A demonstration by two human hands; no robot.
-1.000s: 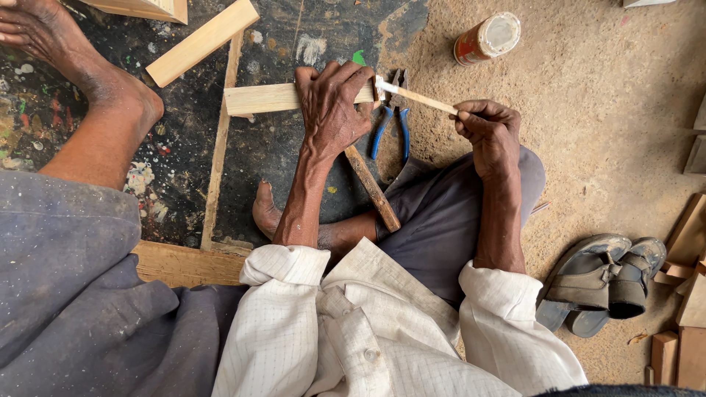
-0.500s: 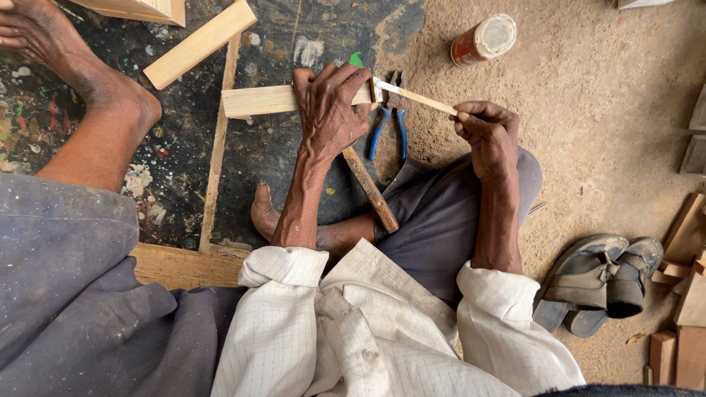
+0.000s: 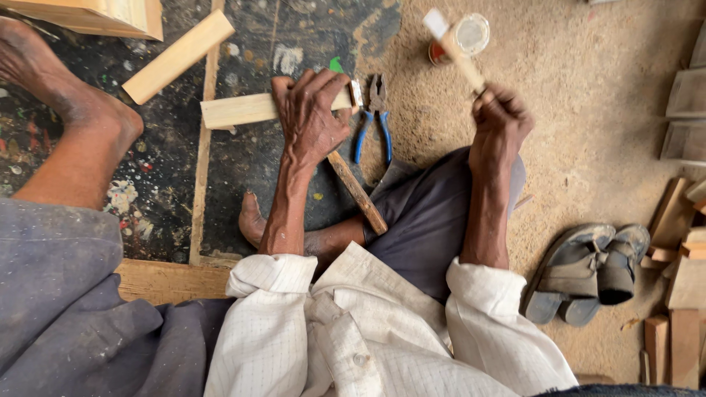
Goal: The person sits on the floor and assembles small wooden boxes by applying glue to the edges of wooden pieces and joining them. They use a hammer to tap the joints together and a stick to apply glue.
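Note:
My left hand [image 3: 312, 117] lies flat over the right end of a pale wooden block [image 3: 235, 110] on the paint-spattered dark floor mat and presses it down. A small metal piece [image 3: 357, 94] shows at that end of the block. My right hand [image 3: 500, 121] is raised to the right, shut on a thin wooden stick [image 3: 457, 53] with a pale tip that points up and left. A wooden handle [image 3: 358, 192] runs from under my left hand toward my knee. Blue-handled pliers [image 3: 375, 125] lie just right of the block.
A small round tin [image 3: 467, 35] stands on the sandy ground near the stick's tip. Another pale block [image 3: 176, 57] lies at the upper left beside my bare foot [image 3: 73, 117]. Grey sandals [image 3: 581, 272] and several wood offcuts [image 3: 684, 279] sit at the right.
My right hand has lifted the thin stick away from the block's end, up and to the right toward the tin. My left hand stays on the block.

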